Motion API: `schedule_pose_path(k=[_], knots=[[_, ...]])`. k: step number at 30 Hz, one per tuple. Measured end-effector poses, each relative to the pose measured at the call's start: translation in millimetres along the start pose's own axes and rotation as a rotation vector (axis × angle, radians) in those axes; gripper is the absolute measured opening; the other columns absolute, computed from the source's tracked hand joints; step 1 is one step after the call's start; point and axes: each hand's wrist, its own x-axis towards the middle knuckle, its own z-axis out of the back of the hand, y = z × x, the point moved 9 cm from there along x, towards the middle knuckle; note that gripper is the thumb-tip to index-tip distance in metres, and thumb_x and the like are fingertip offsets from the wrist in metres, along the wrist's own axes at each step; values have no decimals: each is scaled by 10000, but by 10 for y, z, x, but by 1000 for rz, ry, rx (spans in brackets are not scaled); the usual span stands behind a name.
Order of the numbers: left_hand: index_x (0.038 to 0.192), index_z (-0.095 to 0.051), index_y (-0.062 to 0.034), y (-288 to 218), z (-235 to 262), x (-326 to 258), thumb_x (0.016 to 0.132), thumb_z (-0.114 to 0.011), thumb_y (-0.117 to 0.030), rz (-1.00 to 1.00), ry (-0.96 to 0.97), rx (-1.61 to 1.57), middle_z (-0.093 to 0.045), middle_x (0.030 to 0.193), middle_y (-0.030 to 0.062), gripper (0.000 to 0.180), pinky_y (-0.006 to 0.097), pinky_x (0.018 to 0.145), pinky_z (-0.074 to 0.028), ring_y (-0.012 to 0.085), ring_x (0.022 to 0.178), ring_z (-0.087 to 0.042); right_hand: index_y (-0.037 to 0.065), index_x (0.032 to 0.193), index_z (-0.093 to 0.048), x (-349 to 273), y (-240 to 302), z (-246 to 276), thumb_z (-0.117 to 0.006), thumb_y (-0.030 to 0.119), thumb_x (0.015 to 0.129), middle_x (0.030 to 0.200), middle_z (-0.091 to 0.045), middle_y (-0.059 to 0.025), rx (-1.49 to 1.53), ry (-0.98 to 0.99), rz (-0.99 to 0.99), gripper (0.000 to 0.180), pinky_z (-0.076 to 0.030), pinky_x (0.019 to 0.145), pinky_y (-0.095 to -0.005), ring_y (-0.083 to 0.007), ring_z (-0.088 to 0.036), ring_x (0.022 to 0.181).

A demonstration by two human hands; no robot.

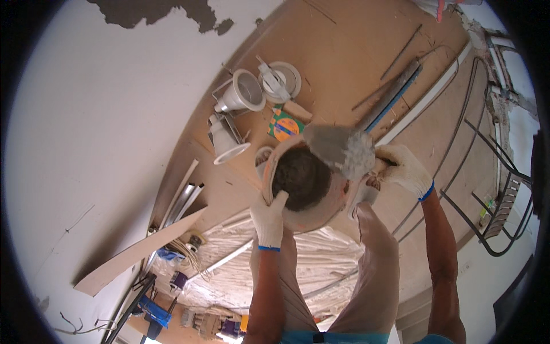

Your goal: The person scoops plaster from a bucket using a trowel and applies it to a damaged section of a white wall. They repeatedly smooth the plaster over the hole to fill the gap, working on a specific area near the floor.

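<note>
Mortar bowl (312,215), round and pinkish with dark grey wet mix inside, sits tilted above my knees over the brown floor (344,57). My left hand (269,221), in a white knit glove, closes its fingers on the rim; right hand (404,169) grips a flat trowel (341,150) caked with grey plaster over the bowl.

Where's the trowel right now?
The trowel is in the right hand, right of centre, its mortar-loaded blade over the rim of the bucket that the left hand grips.

Brown floor board (344,51) with white lamp fittings (240,92), rods (401,51).
</note>
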Motion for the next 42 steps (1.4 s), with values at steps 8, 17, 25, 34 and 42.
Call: schedule_pose_path(k=[8, 17, 25, 34, 42], knots=[[1247, -701, 51, -22, -94, -19, 861, -764, -189, 39, 78, 140, -770, 1005, 202, 459, 365, 828, -554, 232, 936, -736, -37, 1362, -599, 1058, 324, 86, -625, 21, 811, 997, -685, -73, 392, -250, 183, 555, -535, 795, -304, -143, -632, 900], [1379, -629, 22, -45, -204, -53, 894, -716, -260, -22, 205, 464, -739, 1006, 294, 567, 458, 842, -559, 421, 986, -731, -14, 1407, -620, 2190, 349, -122, -671, 57, 810, 1063, -710, -100, 495, -329, 203, 602, -554, 817, -308, -159, -667, 928], [1450, -600, -39, -122, -248, -63, 918, -711, -277, -97, 252, 659, -728, 1015, 308, 592, 492, 840, -565, 455, 974, -722, -3, 1358, -658, 2782, 312, -64, -681, 85, 808, 1080, -744, -113, 410, -447, 184, 557, -549, 820, -310, -179, -675, 910], [1462, -588, -13, -318, -289, -71, 875, -737, -277, -11, 298, 672, -720, 1102, 313, 661, 492, 883, -557, 459, 1041, -711, 20, 1274, -714, 3052, 421, -59, -695, 186, 850, 1029, -766, -187, 321, -549, 192, 456, -551, 806, -351, -271, -718, 894], [1451, -606, -37, -301, -442, -106, 877, -739, -268, 7, 384, 780, -712, 1141, 318, 632, 475, 917, -559, 457, 1059, -708, 21, 1215, -724, 3129, 415, -65, -693, 225, 863, 1072, -746, -228, 282, -618, 227, 408, -549, 848, -408, -377, -706, 937]])
